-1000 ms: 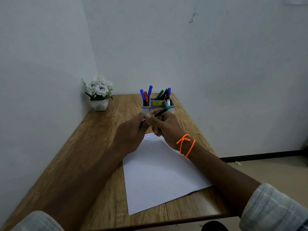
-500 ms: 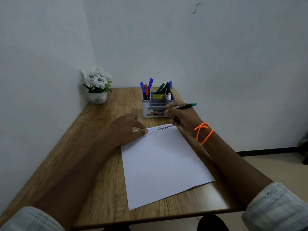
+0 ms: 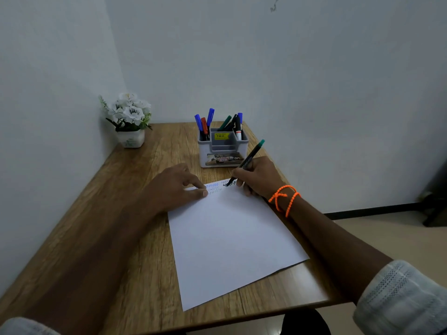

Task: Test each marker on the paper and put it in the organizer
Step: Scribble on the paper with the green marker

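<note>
A white sheet of paper (image 3: 229,233) lies on the wooden desk, with blue and dark scribbles along its far edge. My right hand (image 3: 260,176) grips a black marker with a green end (image 3: 251,155), its tip touching the paper at the scribbles. My left hand (image 3: 176,187) rests flat on the paper's far left corner, fingers pressing it down; whether it holds a cap is hidden. Just beyond the hands stands the grey organizer (image 3: 222,151), holding several blue, red, green and black markers upright.
A small white pot of white flowers (image 3: 129,119) stands in the far left corner of the wooden desk (image 3: 108,238). Walls close in on the left and behind. The desk's right edge drops to a tiled floor.
The hands separated from holding the marker together. My left hand went down onto the paper's corner; my right hand lowered the marker tip onto the paper, where dark scribbles have appeared.
</note>
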